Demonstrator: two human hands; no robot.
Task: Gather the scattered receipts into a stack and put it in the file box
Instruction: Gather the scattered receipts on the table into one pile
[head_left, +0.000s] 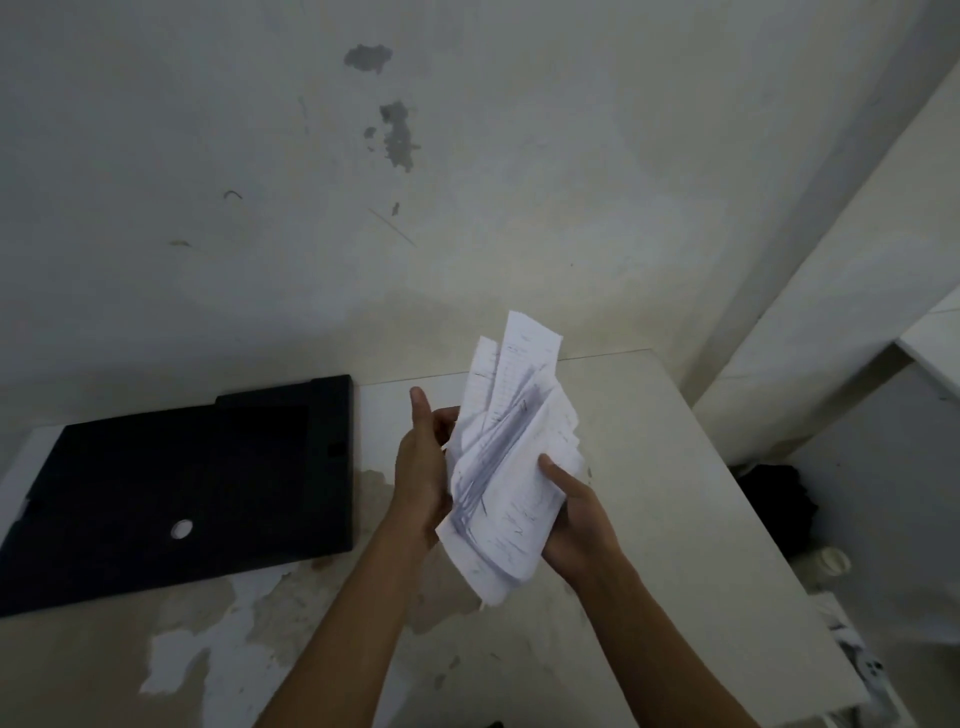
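Holding a loose sheaf of receipts in both hands above a worn white table, a person is seen from the head camera, bare forearms reaching in from the bottom edge. The left hand takes the sheaf along its left margin. Its fingers curl round the paper's edge, and its thumb points upward, clear of the sheets. The right hand cradles the lower right corner, thumb pressed on the front sheet and fingers closed beneath the paper, out of sight. The sheaf tilts with its top end leaning away toward the wall, and it touches only the two hands.

There is one bundle. Its sheets are unevenly fanned and overlap too much to be counted, though two long narrow slips stand above the rest at the top. Faint printed lines and bluish pen strokes cross the front sheets, and none of it can be read.

One black file box lies flat on the left side of the table, well apart from the hands. A round finger hole shows pale in its upper face, which is too dark to show any marking. Peeled, discoloured patches mark the table near the front edge, and grey blotches stain the wall. On the floor at right sit a dark heap and a small pale container, both too dim to identify.
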